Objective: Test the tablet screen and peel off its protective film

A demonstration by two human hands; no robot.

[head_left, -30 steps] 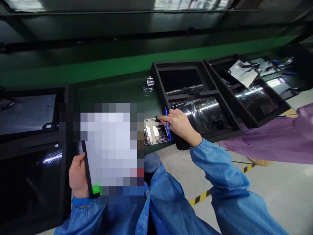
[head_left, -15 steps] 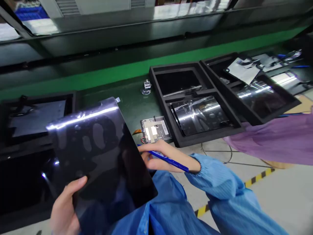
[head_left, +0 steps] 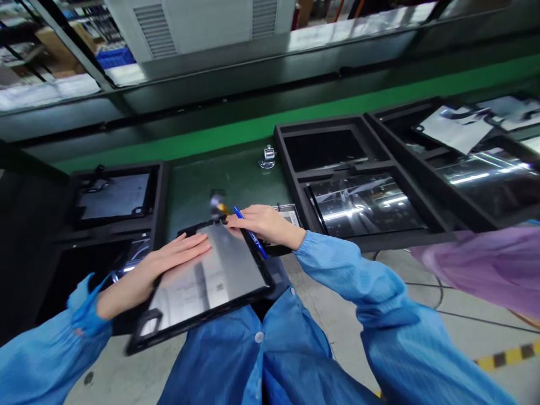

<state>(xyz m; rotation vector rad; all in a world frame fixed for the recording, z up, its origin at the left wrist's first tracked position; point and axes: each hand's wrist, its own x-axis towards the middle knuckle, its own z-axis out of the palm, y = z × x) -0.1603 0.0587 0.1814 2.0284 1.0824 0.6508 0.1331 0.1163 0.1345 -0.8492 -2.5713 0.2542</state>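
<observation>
A flat display panel (head_left: 234, 267) lies with its silvery back up and its black rim around it, jutting over the bench's front edge above my lap. On that silvery back my left hand (head_left: 179, 259) rests flat, fingers stretched out. My right hand (head_left: 268, 225) is at the panel's far edge, fingertips touching it beside a blurred flex cable (head_left: 219, 207). A blue pen (head_left: 255, 241) is tucked in the right hand's fingers, slanting toward me. Behind that hand, a small circuit module (head_left: 291, 215) is mostly hidden.
Black foam trays (head_left: 301, 194) holding glossy panels stand at the right. Another foam tray (head_left: 162, 197) with panels is at the left. A small chrome device (head_left: 268, 157) sits on the green bench mat (head_left: 198, 177). A co-worker's purple sleeve (head_left: 476, 264) reaches in from the right.
The panel has turned from its glossy dark face to its silvery back and come down to the bench edge. My left hand moved from gripping its edge to lying flat on it.
</observation>
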